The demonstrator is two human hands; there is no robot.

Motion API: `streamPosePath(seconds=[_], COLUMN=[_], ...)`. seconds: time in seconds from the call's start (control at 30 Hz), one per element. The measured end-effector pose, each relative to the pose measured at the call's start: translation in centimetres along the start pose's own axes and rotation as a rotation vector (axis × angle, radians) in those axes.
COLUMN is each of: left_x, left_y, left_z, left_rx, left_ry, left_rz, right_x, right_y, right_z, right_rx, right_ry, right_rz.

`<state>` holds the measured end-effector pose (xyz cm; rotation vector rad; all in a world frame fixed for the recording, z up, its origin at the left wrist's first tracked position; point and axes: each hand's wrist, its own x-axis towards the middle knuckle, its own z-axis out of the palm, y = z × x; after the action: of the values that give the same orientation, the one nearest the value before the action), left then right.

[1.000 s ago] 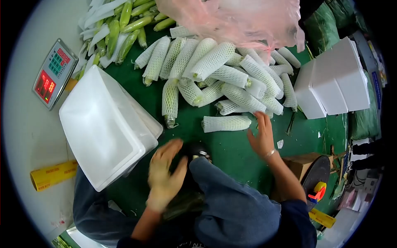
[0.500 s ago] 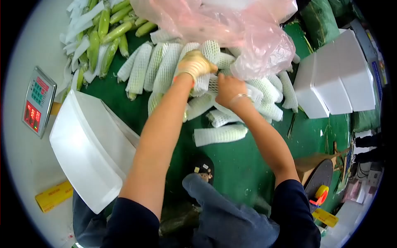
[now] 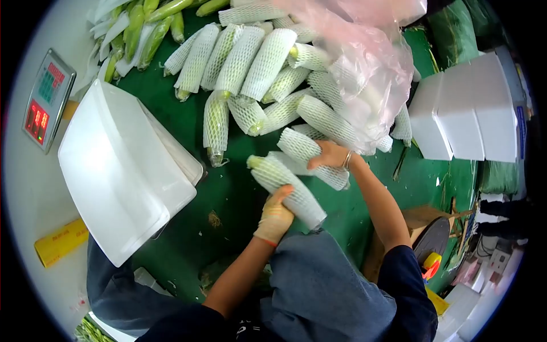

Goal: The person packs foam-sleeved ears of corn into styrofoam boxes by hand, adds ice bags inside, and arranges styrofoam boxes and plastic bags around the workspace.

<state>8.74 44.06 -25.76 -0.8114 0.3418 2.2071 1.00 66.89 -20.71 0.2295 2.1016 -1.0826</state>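
Observation:
My left hand (image 3: 276,214), in a pale glove, is closed around an ear of corn (image 3: 293,192) in a white foam net sleeve, held tilted above my knee. My right hand (image 3: 333,156), with a bracelet at the wrist, grips a second sleeved ear of corn (image 3: 297,146) just beyond it. In front of both hands lies a pile of sleeved ears of corn (image 3: 269,64) on the green floor (image 3: 228,196). A pinkish clear plastic bag (image 3: 373,74) covers the pile's right side.
An open white container (image 3: 122,171) stands at left, beside a digital scale (image 3: 48,101) and a yellow roll (image 3: 61,241). Film-wrapped corn (image 3: 135,31) lies at the upper left. White foam boxes (image 3: 461,108) stand at right, with a tape roll (image 3: 432,263) nearer me.
Both hands have drawn back from the pile towards me, each with a sleeved ear of corn. The view has shifted, and the bag hangs lower over the pile's right side.

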Motion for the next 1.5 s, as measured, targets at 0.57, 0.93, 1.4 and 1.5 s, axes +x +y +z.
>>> streamPosePath(seconds=[0.57, 0.93, 1.4, 1.5], left_x=[-23.8, -20.7, -16.8, -5.5], left_y=[22.5, 40.8, 22.3, 15.7], left_z=[13.3, 2.4, 16.0, 21.8], left_rx=[0.724, 2.172, 1.611, 1.768], left_ry=[-0.139, 0.456, 0.261, -0.073], left_rz=[1.118, 1.14, 1.631, 1.252], right_x=[-8.2, 12.0, 1.0, 3.9], right_y=[-31.7, -42.8, -3.8, 0.9], right_z=[4.6, 18.9, 2.0, 2.0], right_rx=[0.769, 0.289, -0.734, -0.882], right_ry=[0.169, 0.017, 0.992, 1.079], right_rz=[-0.564, -0.301, 0.125, 0.162])
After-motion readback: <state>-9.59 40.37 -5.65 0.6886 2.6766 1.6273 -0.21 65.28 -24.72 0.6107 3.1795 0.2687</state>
